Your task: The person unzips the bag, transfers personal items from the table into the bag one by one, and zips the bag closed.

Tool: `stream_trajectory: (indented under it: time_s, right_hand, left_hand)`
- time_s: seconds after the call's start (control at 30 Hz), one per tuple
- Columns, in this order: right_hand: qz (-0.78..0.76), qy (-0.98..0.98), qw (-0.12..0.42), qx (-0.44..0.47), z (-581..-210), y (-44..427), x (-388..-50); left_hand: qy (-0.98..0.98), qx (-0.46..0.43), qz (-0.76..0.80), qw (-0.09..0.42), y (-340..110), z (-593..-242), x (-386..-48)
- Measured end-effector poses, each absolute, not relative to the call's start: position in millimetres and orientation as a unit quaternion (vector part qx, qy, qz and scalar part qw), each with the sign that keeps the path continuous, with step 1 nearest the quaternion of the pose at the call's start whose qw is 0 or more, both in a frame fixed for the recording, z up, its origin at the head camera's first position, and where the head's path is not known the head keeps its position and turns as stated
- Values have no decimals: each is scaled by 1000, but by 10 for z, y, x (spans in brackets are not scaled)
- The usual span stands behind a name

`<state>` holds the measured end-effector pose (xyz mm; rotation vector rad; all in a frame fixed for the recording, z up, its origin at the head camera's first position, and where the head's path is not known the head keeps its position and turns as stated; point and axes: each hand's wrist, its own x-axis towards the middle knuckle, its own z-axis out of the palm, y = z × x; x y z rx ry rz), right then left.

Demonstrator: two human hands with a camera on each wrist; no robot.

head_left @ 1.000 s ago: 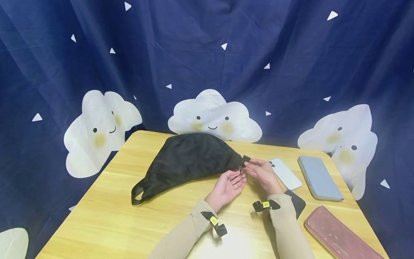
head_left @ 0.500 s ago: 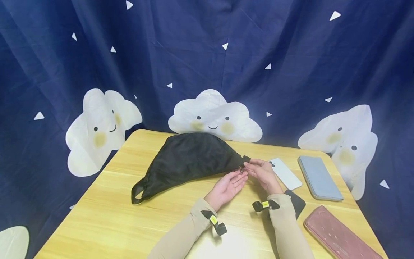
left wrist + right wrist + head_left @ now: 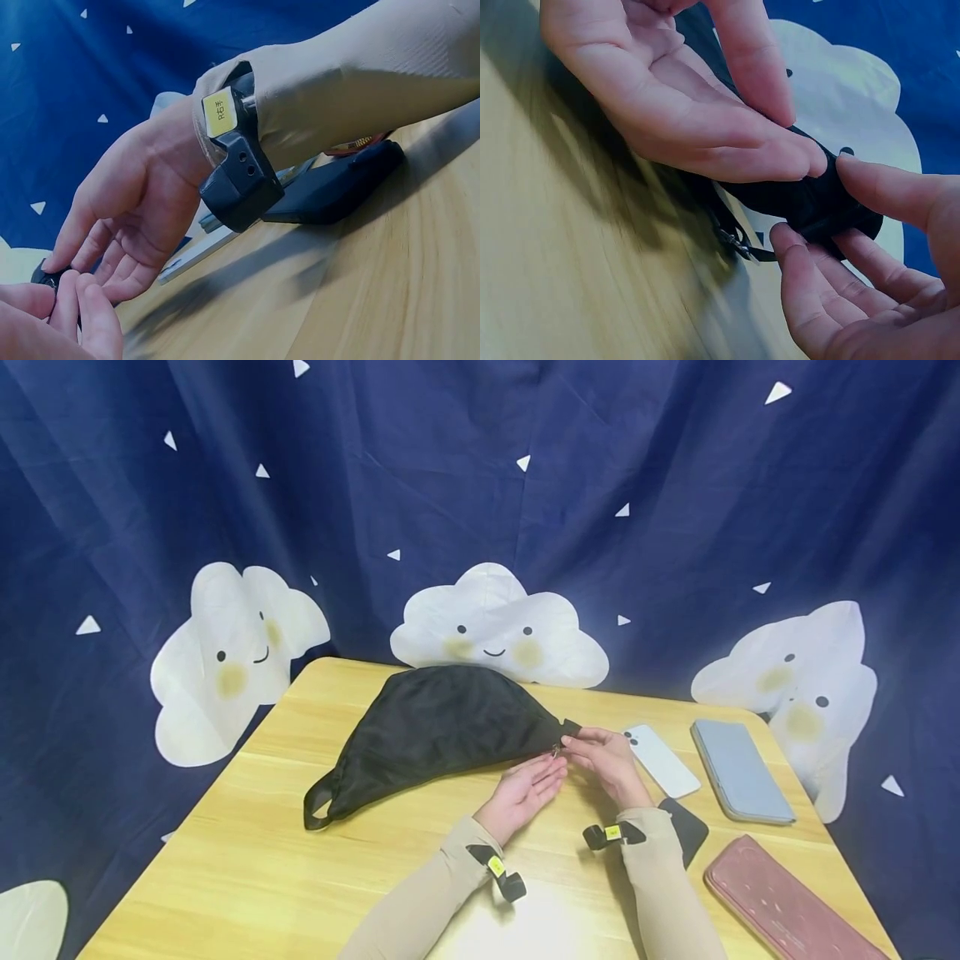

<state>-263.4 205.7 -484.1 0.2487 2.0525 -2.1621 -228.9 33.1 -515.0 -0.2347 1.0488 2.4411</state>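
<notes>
A black half-moon fabric bag [image 3: 450, 718] lies on the table, with a strap loop [image 3: 318, 803] at its left end. At its right end my right hand [image 3: 606, 764] pinches the narrow tip between thumb and fingers. My left hand [image 3: 521, 793] is palm up beside it. In the left wrist view, the thumb and fingertips of this left hand [image 3: 71, 319] close on a small dark part at the tip; exactly which part is hidden. The right wrist view has a small metal fitting [image 3: 736, 244] hanging below the bag's dark end [image 3: 825, 214].
Right of my hands lie a white phone [image 3: 663, 762], a light blue wallet [image 3: 741, 771], a dark flat item [image 3: 686, 828] partly under my right sleeve, and a pink wallet [image 3: 787, 902]. A blue cloud-print curtain [image 3: 570, 493] hangs behind the wooden table [image 3: 300, 893].
My left fingertips have shifted slightly left at the bag's right tip. My right hand keeps its grip there. The bag and the other items stay almost where they were.
</notes>
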Motion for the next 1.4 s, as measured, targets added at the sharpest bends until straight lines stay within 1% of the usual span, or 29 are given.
stream_trajectory:
  time_s: [0.47, 0.7, 1.4]
  right_hand:
    - [-716, 687, 57, 107, -4878, 2037, -2661]
    - [-723, 681, 52, 106, -4887, 2042, -2659]
    - [-730, 674, 44, 109, -4871, 2076, -2639]
  left_hand:
    - [353, -121, 894, 246, 341, -5146, -2342]
    - [350, -133, 895, 242, 341, -5142, -2344]
    - [338, -139, 899, 242, 293, -5158, -2355]
